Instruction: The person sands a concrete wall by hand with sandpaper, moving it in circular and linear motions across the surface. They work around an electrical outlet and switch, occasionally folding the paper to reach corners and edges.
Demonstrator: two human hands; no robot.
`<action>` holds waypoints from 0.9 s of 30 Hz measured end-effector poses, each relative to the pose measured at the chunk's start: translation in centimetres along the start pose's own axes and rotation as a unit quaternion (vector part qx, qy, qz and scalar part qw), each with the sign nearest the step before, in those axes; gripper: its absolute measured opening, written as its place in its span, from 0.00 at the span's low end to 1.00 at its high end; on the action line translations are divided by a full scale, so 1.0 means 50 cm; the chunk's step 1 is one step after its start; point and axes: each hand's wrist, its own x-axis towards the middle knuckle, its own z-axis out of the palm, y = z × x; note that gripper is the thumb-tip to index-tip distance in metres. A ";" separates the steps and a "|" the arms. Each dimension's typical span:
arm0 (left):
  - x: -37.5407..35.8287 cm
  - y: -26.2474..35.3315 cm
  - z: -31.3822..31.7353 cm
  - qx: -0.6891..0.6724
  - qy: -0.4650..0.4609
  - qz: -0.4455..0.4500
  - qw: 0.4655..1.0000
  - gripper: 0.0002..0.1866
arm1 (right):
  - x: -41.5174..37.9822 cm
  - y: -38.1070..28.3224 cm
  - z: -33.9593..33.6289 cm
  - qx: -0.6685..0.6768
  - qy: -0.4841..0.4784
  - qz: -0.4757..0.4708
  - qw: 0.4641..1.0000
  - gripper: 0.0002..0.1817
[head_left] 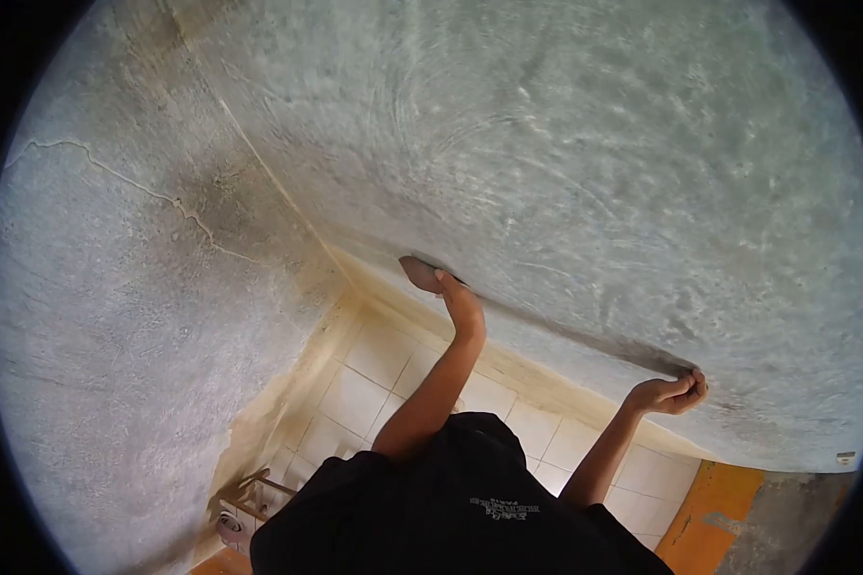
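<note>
My left hand [460, 302] is raised against the grey plastered wall [566, 163], its thumb pressed on a flat brown piece [420, 275] with a pointed outer end, which resembles sandpaper. The fingers behind that piece are mostly hidden. Farther right, my right hand [673, 393] is closed with bent fingers, fingertips right at the same wall. Whether it pinches anything I cannot tell. A dark narrow band [585, 335] runs along the wall between the two hands and ends at the right fingertips.
A second wall [134, 316] with a long crack [149, 187] meets this one at a corner on the left. White floor tiles [355, 398] lie below. At lower left stands a small wooden item [259, 494]; an orange panel [705, 513] is at lower right.
</note>
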 end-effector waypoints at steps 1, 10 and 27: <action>-0.001 -0.001 0.008 0.002 -0.003 0.008 1.000 0.38 | -0.002 -0.003 -0.003 0.010 -0.015 -0.001 1.000 0.09; -0.008 -0.008 -0.014 0.043 -0.046 0.085 0.994 0.39 | -0.042 -0.033 -0.012 0.061 -0.139 -0.118 0.981 0.05; -0.009 0.016 -0.012 0.084 -0.071 0.206 0.972 0.38 | -0.081 -0.072 0.020 0.162 -0.220 -0.080 0.959 0.11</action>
